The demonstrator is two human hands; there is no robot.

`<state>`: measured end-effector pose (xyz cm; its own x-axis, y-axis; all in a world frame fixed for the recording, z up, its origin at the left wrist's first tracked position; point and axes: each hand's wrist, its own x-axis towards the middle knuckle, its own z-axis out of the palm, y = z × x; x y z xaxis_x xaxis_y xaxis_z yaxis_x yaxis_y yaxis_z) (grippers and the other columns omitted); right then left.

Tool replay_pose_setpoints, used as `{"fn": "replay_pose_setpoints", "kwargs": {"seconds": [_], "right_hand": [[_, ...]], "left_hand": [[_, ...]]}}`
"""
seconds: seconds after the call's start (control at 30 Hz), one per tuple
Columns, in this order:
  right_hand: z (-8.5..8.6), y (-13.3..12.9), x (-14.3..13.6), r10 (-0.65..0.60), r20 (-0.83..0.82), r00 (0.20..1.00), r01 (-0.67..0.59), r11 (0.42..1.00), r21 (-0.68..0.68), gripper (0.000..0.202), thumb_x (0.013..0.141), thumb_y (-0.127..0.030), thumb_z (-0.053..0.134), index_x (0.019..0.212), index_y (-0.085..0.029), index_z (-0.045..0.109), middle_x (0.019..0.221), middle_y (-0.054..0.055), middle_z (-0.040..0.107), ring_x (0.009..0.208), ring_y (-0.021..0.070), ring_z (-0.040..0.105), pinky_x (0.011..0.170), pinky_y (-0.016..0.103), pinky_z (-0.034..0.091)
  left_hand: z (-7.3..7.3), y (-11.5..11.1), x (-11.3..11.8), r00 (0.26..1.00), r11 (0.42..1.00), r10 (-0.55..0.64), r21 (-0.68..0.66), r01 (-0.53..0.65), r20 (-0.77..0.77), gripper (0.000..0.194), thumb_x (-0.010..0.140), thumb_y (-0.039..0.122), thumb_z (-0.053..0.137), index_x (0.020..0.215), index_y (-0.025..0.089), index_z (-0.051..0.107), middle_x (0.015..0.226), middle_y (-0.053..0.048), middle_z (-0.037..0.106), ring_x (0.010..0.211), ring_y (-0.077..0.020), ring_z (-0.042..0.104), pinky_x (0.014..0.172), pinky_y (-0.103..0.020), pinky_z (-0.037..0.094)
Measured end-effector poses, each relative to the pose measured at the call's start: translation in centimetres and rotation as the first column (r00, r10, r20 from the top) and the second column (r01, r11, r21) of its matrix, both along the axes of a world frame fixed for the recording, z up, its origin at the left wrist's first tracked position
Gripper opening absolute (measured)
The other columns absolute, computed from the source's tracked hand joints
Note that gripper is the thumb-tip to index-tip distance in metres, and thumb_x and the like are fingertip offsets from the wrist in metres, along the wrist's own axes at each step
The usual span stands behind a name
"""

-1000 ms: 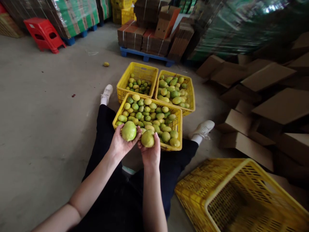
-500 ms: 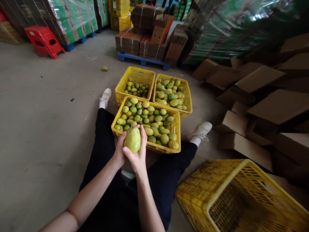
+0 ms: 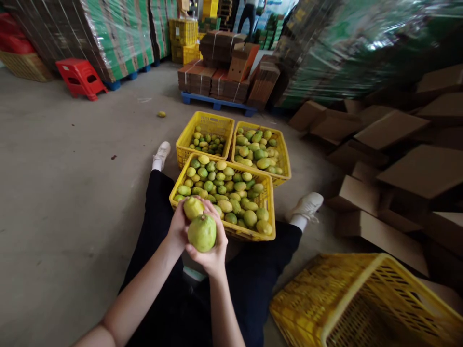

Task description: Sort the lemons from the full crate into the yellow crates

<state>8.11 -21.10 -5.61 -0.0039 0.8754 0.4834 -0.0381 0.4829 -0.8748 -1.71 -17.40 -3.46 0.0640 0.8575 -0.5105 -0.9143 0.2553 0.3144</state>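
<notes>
Two papayas are held close together above the near edge of the front crate. My right hand (image 3: pixel 216 253) is closed around a green papaya (image 3: pixel 201 233), its stem end turned up toward me. Just beyond it, a yellower papaya (image 3: pixel 193 208) sits in my left hand (image 3: pixel 178 225), whose fingers are mostly hidden behind the fruit. Between my legs, the front yellow crate (image 3: pixel 272 205) is full of green and yellow papayas (image 3: pixel 237 190). Behind it stand a left crate (image 3: pixel 215 120) with smaller fruit low inside and a right crate (image 3: pixel 285 154) filled with larger ones.
An open yellow crate (image 3: pixel 307 294) lies tipped at my right. Cardboard boxes (image 3: pixel 390 236) are heaped along the right side. Flattened cartons on a blue pallet (image 3: pixel 217 103), a red stool (image 3: pixel 79 79) and one loose fruit (image 3: pixel 161 114) are farther off. A person (image 3: pixel 248 17) stands at the back.
Earlier only one papaya was visible in my two hands; now a second shows beyond it. My hands have drawn slightly apart, and the view has tilted up a little.
</notes>
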Motion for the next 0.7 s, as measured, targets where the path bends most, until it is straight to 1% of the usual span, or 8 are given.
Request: {"fn": "replay_pose_setpoints", "kwargs": {"seconds": [0.07,0.17,0.3,0.37,0.43,0.53,0.63,0.7], "right_hand": [[-0.4,0.2,1.0,0.012,0.030,0.999,-0.010,0.999,-0.049,0.062,0.066,-0.039,0.085,0.122,-0.024,0.063,0.121,0.011,0.069,0.116,0.0326,0.065,0.102,0.052,0.052],[-0.5,0.5,2.7,-0.095,0.173,0.980,0.102,0.994,-0.032,0.061,0.066,-0.031,0.087,0.123,-0.025,0.065,0.114,0.008,0.070,0.106,0.0280,0.067,0.093,0.045,0.057],[-0.2,0.8,3.4,-0.222,0.323,0.920,0.201,0.975,0.098,0.055,0.076,-0.021,0.080,0.128,-0.029,0.063,0.121,0.008,0.068,0.112,0.0271,0.066,0.097,0.045,0.056],[-0.2,0.9,3.0,-0.225,0.324,0.919,0.189,0.972,0.140,0.053,0.080,-0.016,0.075,0.129,-0.030,0.062,0.124,0.009,0.067,0.116,0.0268,0.065,0.100,0.046,0.055],[-0.3,0.9,2.6,-0.212,0.309,0.927,0.171,0.973,0.154,0.052,0.082,-0.011,0.070,0.130,-0.030,0.061,0.128,0.009,0.066,0.118,0.0261,0.065,0.101,0.045,0.055],[-0.7,0.8,2.2,-0.192,0.284,0.939,0.164,0.979,0.118,0.049,0.082,-0.009,0.068,0.127,-0.029,0.062,0.130,0.010,0.065,0.122,0.0264,0.063,0.104,0.045,0.053],[-1.3,0.8,2.2,-0.115,0.150,0.982,0.127,0.989,-0.075,0.060,0.075,-0.016,0.079,0.130,-0.028,0.059,0.130,0.009,0.066,0.123,0.0286,0.063,0.106,0.046,0.051],[-1.7,1.0,2.5,-0.074,-0.071,0.995,0.050,0.953,-0.300,0.075,0.070,-0.025,0.083,0.137,-0.029,0.050,0.124,0.007,0.068,0.110,0.0273,0.070,0.093,0.042,0.059]], "left_hand": [[-0.2,0.5,-0.6,0.998,0.998,0.057,0.008,-0.057,-0.005,0.030,0.086,0.032,0.051,0.061,0.019,0.062,0.060,-0.001,0.063,0.065,-0.0147,0.066,0.085,-0.034,0.059],[-0.6,0.8,-1.5,0.957,0.977,0.165,0.169,-0.127,-0.237,0.035,0.085,0.033,0.049,0.054,0.019,0.059,0.053,-0.001,0.059,0.057,-0.0141,0.061,0.084,-0.036,0.058],[-0.9,0.2,-1.9,0.703,0.890,0.347,0.454,-0.038,-0.621,0.045,0.090,0.041,0.044,0.058,0.019,0.067,0.060,-0.004,0.067,0.067,-0.0179,0.065,0.079,-0.033,0.054],[-0.9,-0.2,-1.6,0.571,0.865,0.392,0.500,0.037,-0.721,0.047,0.092,0.043,0.044,0.061,0.019,0.071,0.066,-0.004,0.070,0.070,-0.0184,0.065,0.078,-0.031,0.052],[-1.0,-0.4,-1.2,0.512,0.860,0.412,0.507,0.054,-0.754,0.048,0.092,0.044,0.046,0.062,0.018,0.072,0.068,-0.005,0.071,0.072,-0.0184,0.065,0.078,-0.030,0.051],[-0.9,-0.3,-0.7,0.585,0.901,0.357,0.434,-0.009,-0.728,0.047,0.091,0.042,0.047,0.061,0.016,0.072,0.067,-0.005,0.070,0.072,-0.0172,0.065,0.076,-0.027,0.051],[-0.4,0.3,-0.6,0.829,0.983,0.125,0.184,-0.027,-0.546,0.046,0.092,0.040,0.044,0.063,0.014,0.070,0.063,-0.005,0.066,0.062,-0.0147,0.062,0.066,-0.025,0.052],[0.0,0.6,-0.7,0.956,1.000,-0.026,-0.005,0.026,-0.293,0.044,0.094,0.039,0.040,0.074,0.013,0.070,0.066,-0.005,0.066,0.059,-0.0145,0.063,0.062,-0.026,0.055]]}}
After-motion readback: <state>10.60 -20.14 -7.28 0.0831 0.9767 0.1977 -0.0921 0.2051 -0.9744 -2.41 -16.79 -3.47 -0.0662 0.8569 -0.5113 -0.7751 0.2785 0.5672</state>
